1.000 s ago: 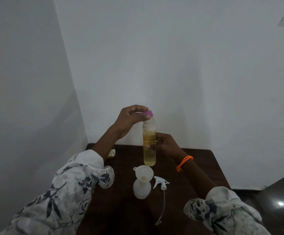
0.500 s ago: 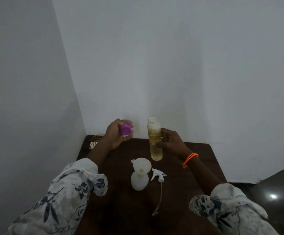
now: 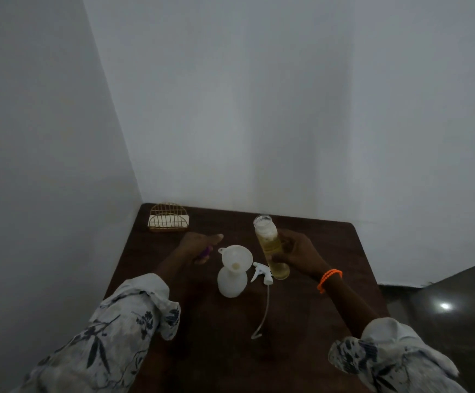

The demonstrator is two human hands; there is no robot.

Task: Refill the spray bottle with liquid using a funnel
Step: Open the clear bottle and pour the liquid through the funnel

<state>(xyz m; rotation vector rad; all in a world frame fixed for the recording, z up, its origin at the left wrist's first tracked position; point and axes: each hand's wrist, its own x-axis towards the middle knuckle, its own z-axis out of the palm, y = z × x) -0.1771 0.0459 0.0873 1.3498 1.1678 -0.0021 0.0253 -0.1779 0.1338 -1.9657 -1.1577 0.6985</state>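
Note:
A white spray bottle (image 3: 230, 282) stands on the dark wooden table (image 3: 216, 336) with a white funnel (image 3: 236, 258) seated in its neck. Its trigger head with the long dip tube (image 3: 262, 275) lies on the table just to the right. My right hand (image 3: 298, 255) grips a tall clear bottle of yellow liquid (image 3: 271, 248), uncapped and roughly upright, right of the funnel. My left hand (image 3: 199, 246) is low over the table left of the funnel, and it holds the purple cap (image 3: 205, 251), mostly hidden under the fingers.
A gold wire napkin holder (image 3: 168, 221) stands at the table's far left corner. White walls close in behind and to the left. The table's right edge drops to a dark floor (image 3: 457, 302).
My left hand took the purple cap off the bottle and carried it down to the table left of the funnel. My right hand lowered the open bottle beside the funnel.

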